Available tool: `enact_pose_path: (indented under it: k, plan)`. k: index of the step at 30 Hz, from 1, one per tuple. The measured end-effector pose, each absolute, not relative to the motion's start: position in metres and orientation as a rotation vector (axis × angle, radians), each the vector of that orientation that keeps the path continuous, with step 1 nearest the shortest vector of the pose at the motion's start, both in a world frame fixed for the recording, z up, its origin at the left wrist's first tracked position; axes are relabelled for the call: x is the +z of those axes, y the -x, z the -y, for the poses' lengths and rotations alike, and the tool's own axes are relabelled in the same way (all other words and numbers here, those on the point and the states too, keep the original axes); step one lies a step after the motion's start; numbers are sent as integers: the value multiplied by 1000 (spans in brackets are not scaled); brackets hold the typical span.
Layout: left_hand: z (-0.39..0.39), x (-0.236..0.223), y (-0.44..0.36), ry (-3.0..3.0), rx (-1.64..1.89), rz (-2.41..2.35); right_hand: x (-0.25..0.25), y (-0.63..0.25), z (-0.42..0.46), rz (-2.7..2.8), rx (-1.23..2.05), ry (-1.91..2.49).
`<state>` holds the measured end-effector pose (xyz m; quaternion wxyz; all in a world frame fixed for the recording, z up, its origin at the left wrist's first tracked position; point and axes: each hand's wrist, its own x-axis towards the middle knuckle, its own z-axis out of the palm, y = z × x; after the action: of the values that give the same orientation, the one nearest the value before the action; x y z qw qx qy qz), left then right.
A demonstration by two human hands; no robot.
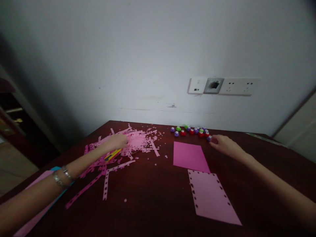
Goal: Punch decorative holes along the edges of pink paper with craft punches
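Observation:
My left hand (118, 141) rests on a heap of pink paper scraps (137, 141), its fingertips hidden among them. A yellow craft knife (113, 154) lies just under that hand. At the right, my right hand (223, 144) has thumb and fingers closed at a small purple craft punch (209, 138), the end one of a group of small punches. Several more, such as a red punch (191, 131) and a green punch (178, 128), stand left of it. Below lie a plain bright pink sheet (189, 156) and a light pink sheet (213, 196) with holes along two edges.
Pink punched strips (106, 184) spread over the left of the dark wooden table (153, 204). Under my left forearm are pink and blue sheets (55, 200). The wall (148, 65) behind carries a row of sockets (237, 86). A thin flat strip (265, 139) lies at the back right.

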<state>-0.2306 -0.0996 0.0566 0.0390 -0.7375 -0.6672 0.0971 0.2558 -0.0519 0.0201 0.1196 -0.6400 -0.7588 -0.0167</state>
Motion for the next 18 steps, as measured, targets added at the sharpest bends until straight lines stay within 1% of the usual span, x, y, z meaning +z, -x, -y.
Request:
enact_pose_path:
  k: [3,5,10,13,18]
  plan:
    - [103,45,254,2291,372,2102,27,-244,91,2334,103,1726]
    - [105,38,261,2330,336,2133,29,-237,114,2405,194,1642]
    - [101,34,270,2410,197,2049,30,-225,153,2494,235,1593]
    - [96,47,274,2371,281,2112,33,-225,164,2526,233,1576]
    - [91,83,277,2351,396,2165,40,-231,171,2502,269,1564]
